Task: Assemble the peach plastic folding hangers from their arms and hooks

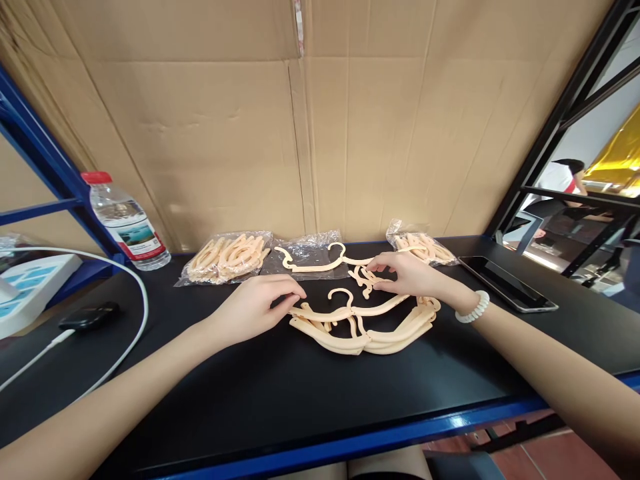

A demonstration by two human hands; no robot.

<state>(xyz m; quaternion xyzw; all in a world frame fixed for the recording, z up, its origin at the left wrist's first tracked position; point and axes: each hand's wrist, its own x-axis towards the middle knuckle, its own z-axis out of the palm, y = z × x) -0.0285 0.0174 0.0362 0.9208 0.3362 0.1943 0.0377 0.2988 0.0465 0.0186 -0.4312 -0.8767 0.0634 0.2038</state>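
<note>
A stack of peach plastic hangers [365, 328] lies in the middle of the black table [280, 393]. My left hand [257, 308] rests at the stack's left end, fingers curled and pinching the tip of the top hanger. My right hand [410, 275], with a white bead bracelet on the wrist, hovers over the stack's right side and pinches a small peach hook piece [365, 279]. One loose hanger [313, 261] lies behind the stack on an empty clear bag [307, 250].
A clear bag of hangers [227, 257] sits at the back left, a smaller bag [423, 247] at the back right. A water bottle [125, 223], white cable [137, 287], black device [89, 315] and power strip [30, 283] lie left. A tablet [505, 283] lies right. Cardboard wall behind.
</note>
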